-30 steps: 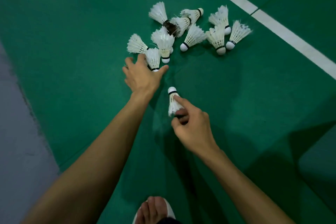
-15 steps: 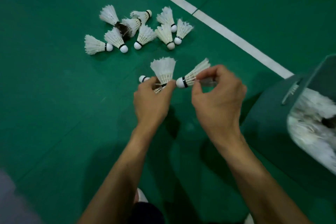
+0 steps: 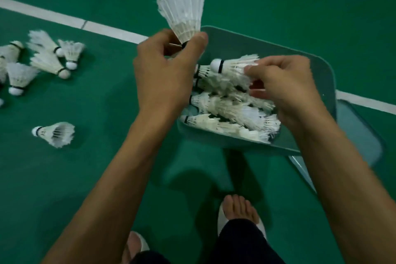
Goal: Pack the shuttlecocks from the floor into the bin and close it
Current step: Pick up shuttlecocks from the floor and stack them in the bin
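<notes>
A grey-green open bin (image 3: 327, 83) sits on the green floor at centre right, holding several white shuttlecocks. My left hand (image 3: 165, 75) hovers at the bin's left rim and pinches an upright white shuttlecock (image 3: 184, 10) by its base, feathers up. My right hand (image 3: 287, 88) is over the bin and pinches the feathers of a second shuttlecock (image 3: 233, 66), cork pointing left. Several loose shuttlecocks (image 3: 49, 60) lie in a cluster on the floor at far left. One more lone shuttlecock (image 3: 55, 134) lies nearer me.
The bin's lid (image 3: 360, 135) lies open to the bin's right. A white court line (image 3: 64, 20) crosses the floor behind the bin. My feet in white slippers (image 3: 240, 212) stand at the bottom, just in front of the bin.
Both hands have carried their shuttlecocks from above the floor over to the bin. The view swung right, so the floor cluster now sits at far left.
</notes>
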The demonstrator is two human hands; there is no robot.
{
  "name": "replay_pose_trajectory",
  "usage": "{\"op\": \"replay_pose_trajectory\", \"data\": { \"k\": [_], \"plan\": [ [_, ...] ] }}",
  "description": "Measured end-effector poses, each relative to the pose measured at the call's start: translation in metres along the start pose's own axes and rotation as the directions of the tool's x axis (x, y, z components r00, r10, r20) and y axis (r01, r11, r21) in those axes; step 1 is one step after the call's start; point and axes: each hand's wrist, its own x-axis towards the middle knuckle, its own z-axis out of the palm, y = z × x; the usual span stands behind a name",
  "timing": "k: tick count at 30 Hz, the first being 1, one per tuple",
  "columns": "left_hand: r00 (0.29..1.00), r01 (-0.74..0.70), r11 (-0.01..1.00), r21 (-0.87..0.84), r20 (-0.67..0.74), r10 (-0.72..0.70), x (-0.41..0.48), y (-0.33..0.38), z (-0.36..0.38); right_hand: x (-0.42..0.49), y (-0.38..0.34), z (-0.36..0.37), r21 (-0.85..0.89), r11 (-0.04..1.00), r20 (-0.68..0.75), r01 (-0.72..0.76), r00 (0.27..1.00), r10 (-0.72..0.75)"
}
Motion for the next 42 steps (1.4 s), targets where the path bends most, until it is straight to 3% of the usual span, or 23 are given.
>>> {"op": "replay_pose_trajectory", "data": {
  "k": [3, 7, 10, 16, 20, 24, 29, 34, 38, 42],
  "plan": [
    [1.0, -0.02, 0.999, 0.044, -0.005, 0.021, -0.011, 0.005, 0.032, 0.017, 0.021, -0.003, -0.119, 0.978, 0.065, -0.174, 0.981, 0.183],
    [1.0, 0.0, 0.991, 0.131, -0.022, 0.003, -0.022, -0.002, 0.05, 0.029, 0.038, 0.02, -0.086, 0.938, 0.206, -0.337, 0.915, 0.347],
    [0.999, -0.036, 0.969, 0.244, -0.022, 0.043, -0.023, -0.004, 0.045, 0.037, 0.035, 0.039, -0.089, 0.902, 0.236, -0.423, 0.871, 0.432],
    [0.994, -0.105, 0.871, 0.479, 0.071, 0.081, -0.023, 0.0, 0.037, 0.056, 0.054, 0.051, 0.057, 0.889, 0.331, -0.454, 0.849, 0.412],
    [0.982, -0.138, 0.741, 0.657, 0.187, 0.017, -0.031, -0.004, 0.052, 0.076, 0.063, 0.068, 0.158, 0.847, 0.237, -0.507, 0.852, 0.466],
    [0.977, -0.073, 0.736, 0.673, 0.198, -0.084, -0.034, -0.015, 0.058, 0.068, 0.048, 0.057, 0.215, 0.803, 0.238, -0.556, 0.827, 0.509],
    [0.955, 0.039, 0.74, 0.672, 0.194, -0.226, -0.028, -0.02, 0.062, 0.06, 0.047, 0.048, 0.119, 0.84, 0.243, -0.529, 0.836, 0.492],
    [0.909, 0.01, 0.601, 0.799, 0.243, -0.338, -0.017, -0.021, 0.059, 0.066, 0.045, 0.051, 0.097, 0.761, 0.379, -0.641, 0.731, 0.567],
    [0.888, -0.032, 0.548, 0.836, 0.276, -0.369, -0.017, -0.018, 0.06, 0.073, 0.05, 0.055, 0.134, 0.772, 0.363, -0.621, 0.756, 0.545],
    [0.87, -0.047, 0.466, 0.884, 0.266, -0.415, -0.02, -0.015, 0.064, 0.067, 0.05, 0.055, 0.196, 0.718, 0.343, -0.668, 0.733, 0.588]
  ]
}}
